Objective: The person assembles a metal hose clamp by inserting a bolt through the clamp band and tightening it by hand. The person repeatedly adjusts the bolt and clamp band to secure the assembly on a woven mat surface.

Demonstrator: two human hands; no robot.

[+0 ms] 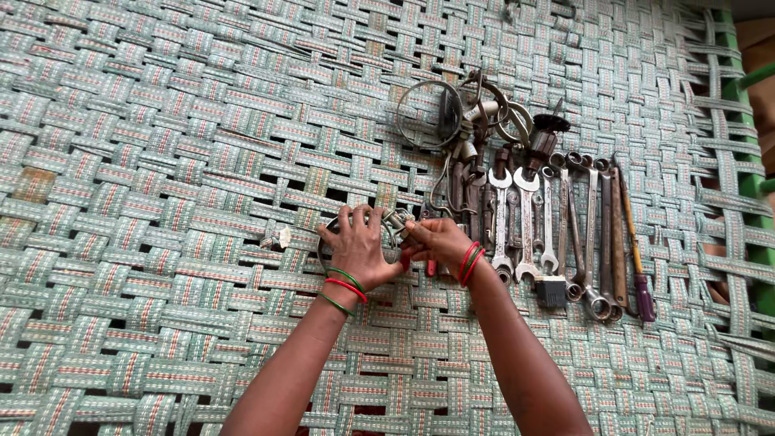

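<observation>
My left hand (358, 246) and my right hand (437, 241) meet over a woven strap cot surface (161, 161). Together they grip a metal ring clamp (395, 222), its band curving out under the left hand and its screw part sitting between the fingers of both hands. Green and red bangles circle both wrists. Much of the clamp is hidden by the fingers.
A row of spanners (525, 222) and ring wrenches (593, 234) lies just right of my hands, with a purple-handled screwdriver (638, 266) at the far right. More metal ring clamps (432, 113) lie above. A small pale scrap (280, 237) sits left. The green cot frame (747, 161) borders the right.
</observation>
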